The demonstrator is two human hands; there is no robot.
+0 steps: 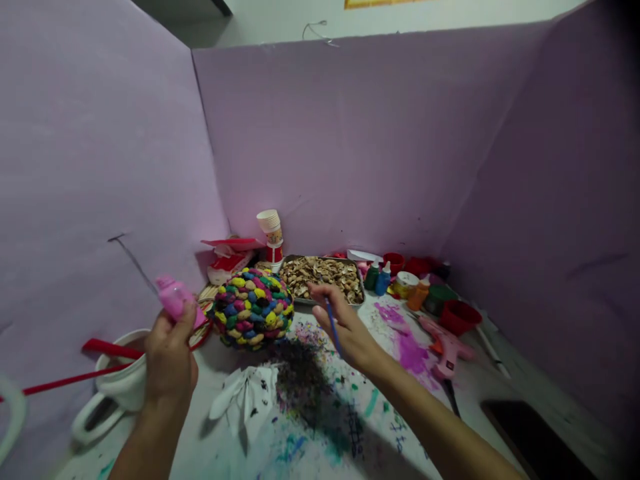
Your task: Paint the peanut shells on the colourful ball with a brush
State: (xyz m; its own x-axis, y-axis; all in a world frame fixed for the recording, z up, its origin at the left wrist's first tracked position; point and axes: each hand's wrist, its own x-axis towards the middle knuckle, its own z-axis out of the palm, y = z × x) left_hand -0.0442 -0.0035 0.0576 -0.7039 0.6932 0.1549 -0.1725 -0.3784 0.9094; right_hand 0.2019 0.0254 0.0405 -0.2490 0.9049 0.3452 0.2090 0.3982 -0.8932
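My left hand (169, 357) is closed around a small pink paint bottle (175, 298), held up over the left side of the table. A slim blue paintbrush (332, 327) is in my right hand (353, 331), its handle slanting down across the palm; I cannot make out its bristles. Between the two hands, farther back, sits a round object (253, 310) covered in shell-like pieces painted yellow, blue, pink, green and tan. Neither hand touches it. In front of it lies a crumpled white tissue (247, 397) with dark spots.
Behind stands a metal tray (361, 293) of plain shells, beside stacked paper cups (271, 227). At right are green (372, 277), blue (383, 280) and orange (419, 295) paint bottles, a pink glue gun (447, 347) and a dark phone-like slab (537, 433). A white mug (127, 380) stands left. Purple panels enclose the table.
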